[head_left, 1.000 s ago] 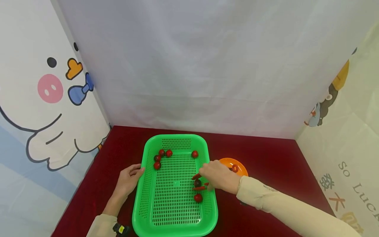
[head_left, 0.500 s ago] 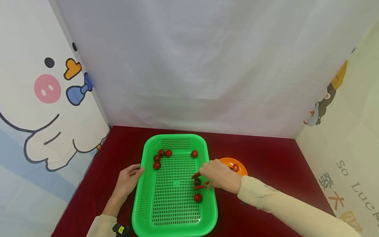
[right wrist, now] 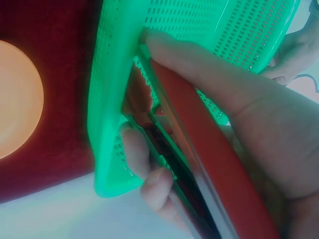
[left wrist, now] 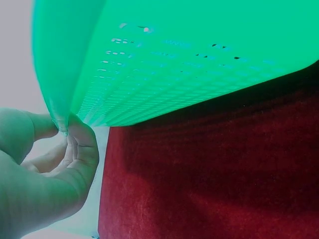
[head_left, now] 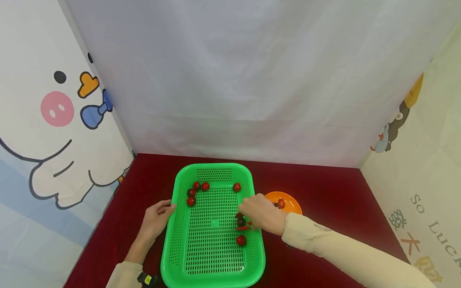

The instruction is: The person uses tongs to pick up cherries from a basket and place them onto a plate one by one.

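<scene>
My right hand (head_left: 263, 214) grips red tongs (right wrist: 204, 149), whose handles run between the thumb and the curled fingers. In the head view the tong tips (head_left: 243, 228) lie on either side of a dark cherry tomato (head_left: 241, 222) near the right wall of a green perforated basket (head_left: 212, 256). Whether both tips touch it is too small to tell. The tongs' ring end shows beyond the hand, over an orange plate (head_left: 296, 206). At the basket's left rim, my left hand (left wrist: 55, 169) pinches the edge between thumb and fingers.
A red cherry tomato (head_left: 241, 240) lies just nearer than the dark one. Another tomato (head_left: 237, 187) sits at the basket's far right, with several clustered at its far left (head_left: 191, 201). Dark red cloth (head_left: 324, 184) covers the table; white curtains (head_left: 234, 80) stand behind.
The tong tips have drawn closer together around the dark tomato. My right hand and the tongs' ring end have shifted slightly left. My left hand stays on the basket rim.
</scene>
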Tool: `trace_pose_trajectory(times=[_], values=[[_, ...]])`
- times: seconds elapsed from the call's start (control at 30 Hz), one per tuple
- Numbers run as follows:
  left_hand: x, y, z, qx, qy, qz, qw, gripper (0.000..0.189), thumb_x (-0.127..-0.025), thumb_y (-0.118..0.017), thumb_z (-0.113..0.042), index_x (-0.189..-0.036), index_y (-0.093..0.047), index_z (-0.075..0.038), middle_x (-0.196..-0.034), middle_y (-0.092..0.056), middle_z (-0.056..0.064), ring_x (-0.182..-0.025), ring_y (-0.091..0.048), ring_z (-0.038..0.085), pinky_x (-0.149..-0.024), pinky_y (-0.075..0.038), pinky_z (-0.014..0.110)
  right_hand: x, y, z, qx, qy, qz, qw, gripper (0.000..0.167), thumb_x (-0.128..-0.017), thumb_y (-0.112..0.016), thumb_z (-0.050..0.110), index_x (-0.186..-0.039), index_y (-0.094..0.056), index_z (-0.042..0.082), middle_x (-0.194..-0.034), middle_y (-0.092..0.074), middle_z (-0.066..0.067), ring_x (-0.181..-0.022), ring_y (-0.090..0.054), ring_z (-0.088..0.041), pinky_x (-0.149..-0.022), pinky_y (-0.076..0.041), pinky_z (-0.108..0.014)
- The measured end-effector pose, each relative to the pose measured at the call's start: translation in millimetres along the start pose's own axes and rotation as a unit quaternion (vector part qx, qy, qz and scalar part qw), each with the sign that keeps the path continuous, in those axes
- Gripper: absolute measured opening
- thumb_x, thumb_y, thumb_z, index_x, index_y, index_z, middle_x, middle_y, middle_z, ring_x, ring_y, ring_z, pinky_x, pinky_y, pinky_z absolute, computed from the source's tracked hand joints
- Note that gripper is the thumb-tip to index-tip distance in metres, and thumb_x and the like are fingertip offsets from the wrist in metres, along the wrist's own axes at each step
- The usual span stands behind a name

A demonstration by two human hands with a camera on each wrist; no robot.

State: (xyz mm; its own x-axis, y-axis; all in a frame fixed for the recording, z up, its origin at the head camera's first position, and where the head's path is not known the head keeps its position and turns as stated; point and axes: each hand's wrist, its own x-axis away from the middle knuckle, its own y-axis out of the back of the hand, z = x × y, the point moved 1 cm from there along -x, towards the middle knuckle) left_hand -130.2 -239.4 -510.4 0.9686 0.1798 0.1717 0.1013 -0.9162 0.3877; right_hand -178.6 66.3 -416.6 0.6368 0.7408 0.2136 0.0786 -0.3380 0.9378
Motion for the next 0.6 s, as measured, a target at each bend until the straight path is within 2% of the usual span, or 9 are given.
trace_pose_trajectory(times=[0.3,0.5,0.6], values=[[-0.2,-1.4,-1.2,-0.003,0.001,0.003,1.0000,0.050,-0.109,-0.056,-0.027,-0.148,-0.050,0.004,-0.133,-0.061,0.028,-0.121,-0.060,0.040,-0.096,-0.053,0.048,2.0,0.0,-1.5,0.001,0.004,-0.001,1.0000,0.041,-0.070,-0.098,0.026,-0.068,-0.058,0.017,-0.062,-0.047,0.004,-0.051,-0.037,-0.011,-0.046,-0.034,-0.021],[0.9,-0.3,-2.2,-0.006,-0.002,0.002,1.0000,0.052,-0.109,-0.056,-0.029,-0.147,-0.050,0.005,-0.133,-0.061,0.028,-0.120,-0.060,0.040,-0.092,-0.055,0.043,8.8,-1.0,-13.4,-0.064,0.007,-0.046,0.9969,0.046,-0.070,-0.099,0.031,-0.063,-0.055,0.017,-0.056,-0.038,0.007,-0.050,-0.029,-0.009,-0.047,-0.027,-0.021],[1.6,0.0,-1.8,-0.005,0.001,-0.001,1.0000,0.051,-0.109,-0.056,-0.028,-0.147,-0.050,0.005,-0.133,-0.061,0.028,-0.121,-0.060,0.040,-0.091,-0.055,0.040,12.3,-3.6,-21.1,-0.075,0.014,-0.067,0.9948,0.049,-0.070,-0.097,0.037,-0.064,-0.052,0.018,-0.056,-0.034,0.008,-0.052,-0.027,-0.008,-0.048,-0.025,-0.021]])
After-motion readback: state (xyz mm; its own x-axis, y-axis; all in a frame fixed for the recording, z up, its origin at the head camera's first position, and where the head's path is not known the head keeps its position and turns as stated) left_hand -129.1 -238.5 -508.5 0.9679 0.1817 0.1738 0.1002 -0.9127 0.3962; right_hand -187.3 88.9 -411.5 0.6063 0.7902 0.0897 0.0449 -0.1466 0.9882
